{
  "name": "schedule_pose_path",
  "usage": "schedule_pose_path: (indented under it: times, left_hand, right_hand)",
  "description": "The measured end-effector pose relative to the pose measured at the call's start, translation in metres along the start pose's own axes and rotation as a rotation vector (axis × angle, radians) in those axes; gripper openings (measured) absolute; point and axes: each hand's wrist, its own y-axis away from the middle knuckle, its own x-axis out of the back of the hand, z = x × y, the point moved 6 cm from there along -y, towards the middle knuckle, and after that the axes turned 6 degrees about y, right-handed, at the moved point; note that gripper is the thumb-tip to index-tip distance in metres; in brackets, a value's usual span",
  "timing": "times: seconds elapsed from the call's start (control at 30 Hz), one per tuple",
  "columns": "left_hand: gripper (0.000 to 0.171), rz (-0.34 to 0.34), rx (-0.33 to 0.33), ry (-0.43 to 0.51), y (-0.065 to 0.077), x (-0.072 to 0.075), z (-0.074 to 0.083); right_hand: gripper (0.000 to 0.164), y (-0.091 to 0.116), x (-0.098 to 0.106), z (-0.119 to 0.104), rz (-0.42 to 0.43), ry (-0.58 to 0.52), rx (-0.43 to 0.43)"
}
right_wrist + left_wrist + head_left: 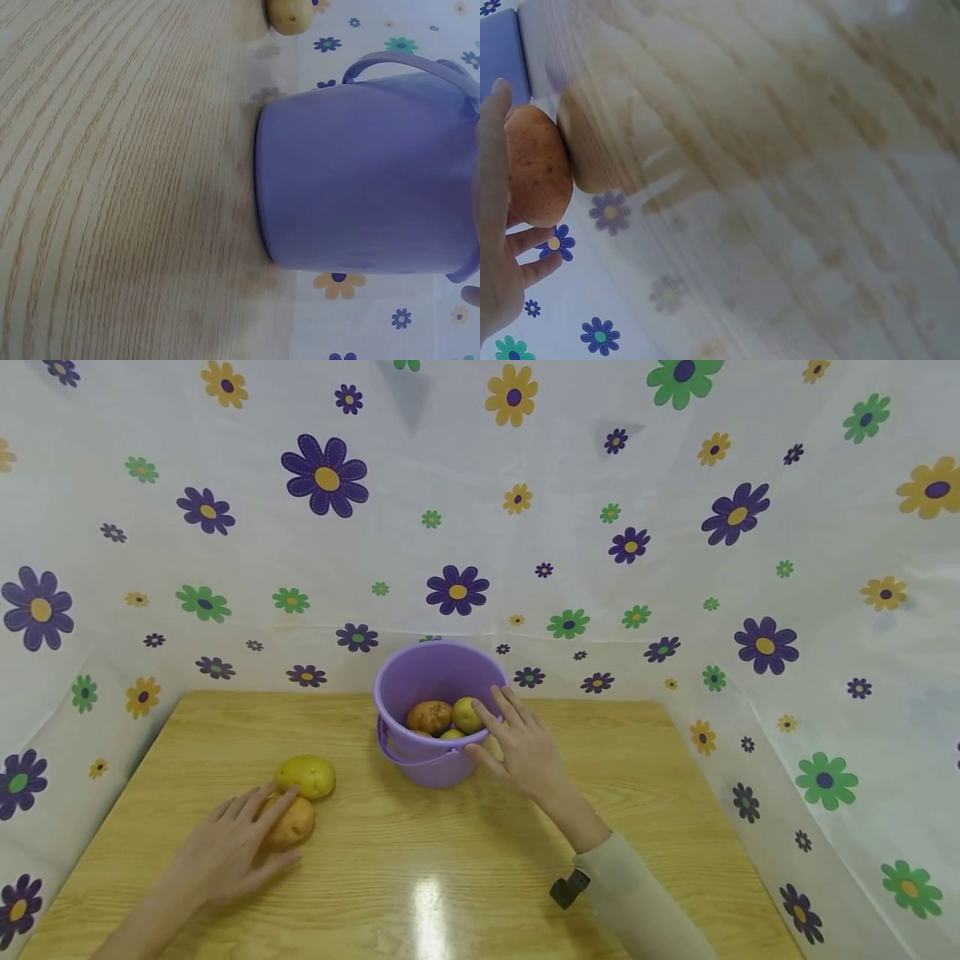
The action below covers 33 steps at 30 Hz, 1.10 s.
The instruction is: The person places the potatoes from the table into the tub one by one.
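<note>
A brown potato (291, 823) lies on the table under my left hand (228, 843), whose fingers reach over its top while the thumb stands out in front. From the left wrist view, the potato (540, 166) rests between the thumb and the other fingers. Just behind it is a yellow, bumpy, oval potato-like piece (306, 777). My right hand (525, 747) is at the right rim of a purple bucket (435, 768), its fingers spread over the edge and its thumb outside. Inside the bucket sit a brown potato (430, 717), a yellow-green round piece (467, 716) and others partly hidden by the rim.
The bucket's handle (382, 743) hangs down on the front left side. A wood-grain table (390, 877) holds everything. White flowered cloth (420, 552) rises behind and along both sides. A dark device (570, 888) is strapped at the right sleeve.
</note>
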Motion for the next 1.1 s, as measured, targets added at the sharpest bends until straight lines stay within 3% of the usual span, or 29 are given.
schedule_pose_path:
  times: [0.43,0.83,1.1]
  left_hand:
    - [0.087,-0.008,-0.001,0.002,0.0006,-0.0041,-0.0011]
    - [0.084,-0.008,-0.002,-0.013,0.0010,-0.0023,-0.0006]
    - [0.079,0.029,-0.027,-0.027,0.0010,-0.0025,0.0012]
  right_hand:
    - [0.081,-0.0005,0.0017,0.0002,0.050,0.016,0.016]
    - [0.083,-0.0001,0.0020,0.0003,0.013,0.004,0.005]
    - [0.083,-0.0001,0.0020,0.0000,0.001,0.003,0.002]
